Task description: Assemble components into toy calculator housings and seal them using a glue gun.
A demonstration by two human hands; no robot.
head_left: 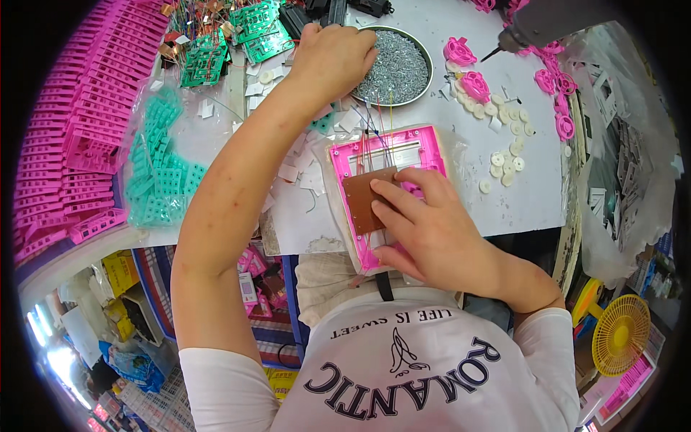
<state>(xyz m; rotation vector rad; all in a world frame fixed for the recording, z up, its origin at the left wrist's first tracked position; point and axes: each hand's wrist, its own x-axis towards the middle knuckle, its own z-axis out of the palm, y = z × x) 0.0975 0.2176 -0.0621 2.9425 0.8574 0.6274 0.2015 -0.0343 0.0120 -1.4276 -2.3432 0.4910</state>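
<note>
Touching flat brown board (361,200) over pink plastic frame (430,147): spread right hand (443,229); curled left hand (331,61), grip unclear.

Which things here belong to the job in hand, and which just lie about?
Job in hand:
brown board, under the right hand;
pink casing beneath it;
probably the dish of metal pieces by the left hand.

Apparently just lying about:
yellow fan;
paper scraps.

Here in the workroom, a head-worn fisheye camera looks steeply down past the wearer's white shirt (461,403) to the counter (522,198), near enough that the right grip (428,227) sits large at mid-frame. The counter's edge bends toward the dark round rim; the glare-struck lower left, hard to read, appears to reach below counter level.
</note>
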